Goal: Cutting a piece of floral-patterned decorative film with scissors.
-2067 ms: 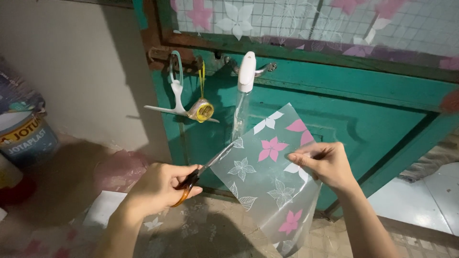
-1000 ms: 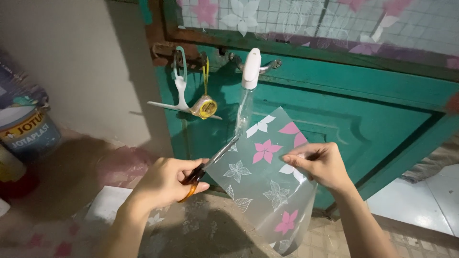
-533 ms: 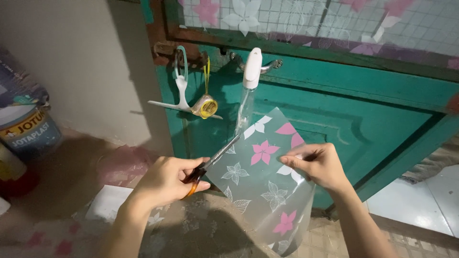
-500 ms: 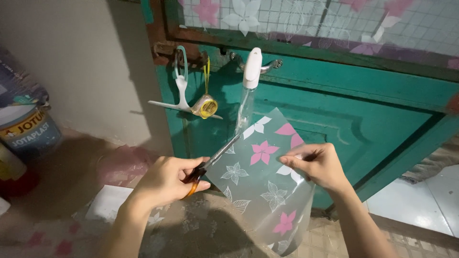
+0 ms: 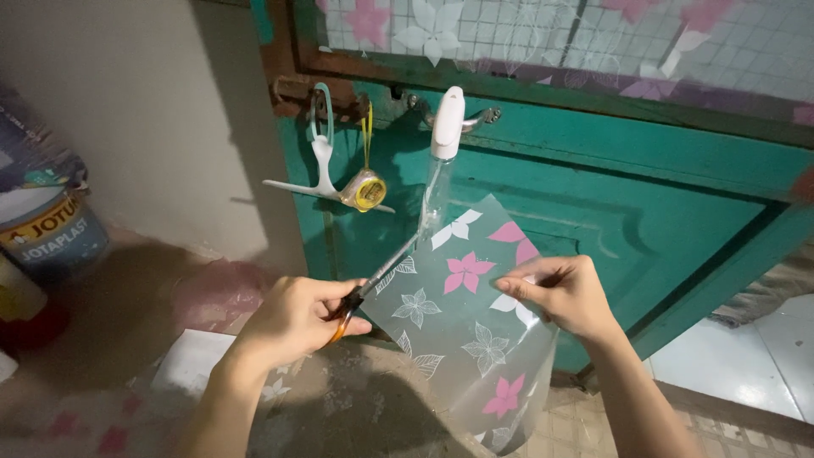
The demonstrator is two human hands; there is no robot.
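My left hand (image 5: 292,318) grips orange-handled scissors (image 5: 377,276), whose blades run up along the left edge of a translucent film sheet (image 5: 462,326) printed with pink and white flowers. My right hand (image 5: 564,293) pinches the sheet's right edge and holds it up in front of a teal door (image 5: 610,203). The sheet's lower end curls down towards the floor.
A white squeegee (image 5: 322,174), a yellow tape measure (image 5: 367,191) and a clear spray bottle with a white head (image 5: 441,157) hang on the door. Its upper pane (image 5: 543,34) bears the same flower film. A paint bucket (image 5: 51,233) stands at the left by the wall.
Both hands and the sheet have shifted slightly; the scissors have stayed at the sheet's left edge, and the sheet sits a little lower and more to the right.
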